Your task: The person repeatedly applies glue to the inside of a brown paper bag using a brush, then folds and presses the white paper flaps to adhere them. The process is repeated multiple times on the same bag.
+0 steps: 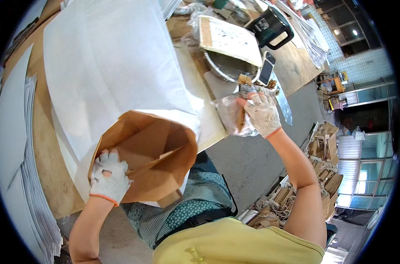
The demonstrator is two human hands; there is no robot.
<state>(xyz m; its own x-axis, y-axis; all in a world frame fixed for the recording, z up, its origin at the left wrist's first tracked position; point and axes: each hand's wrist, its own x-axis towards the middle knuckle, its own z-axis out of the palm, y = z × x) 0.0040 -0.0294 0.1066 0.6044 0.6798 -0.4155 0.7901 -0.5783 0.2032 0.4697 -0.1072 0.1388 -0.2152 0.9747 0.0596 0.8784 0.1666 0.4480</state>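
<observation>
A large paper sack [160, 180], white outside and brown inside, gapes toward me at the table's near edge. My left hand [109, 178], in a white knit glove with bare fingertips, is inside its mouth. Its fingers lie against the inner wall at the left. My right hand [263, 112], gloved alike, closes round a brush-like tool [245, 89] with a grey band and a brown end. Its lower part is partly covered by crumpled clear plastic [228, 112]. Just beyond it stands a metal bowl [215, 68], partly covered by a stained white board [230, 42].
White paper sheets [107, 57] cover the wooden table [54, 163]. A stack of sheets [30, 176] stands at the left. Right of the bowl are a phone [266, 69], a dark mug [270, 26] and a metal blade [284, 108]. Bundled brown paper [279, 198] lies on the floor.
</observation>
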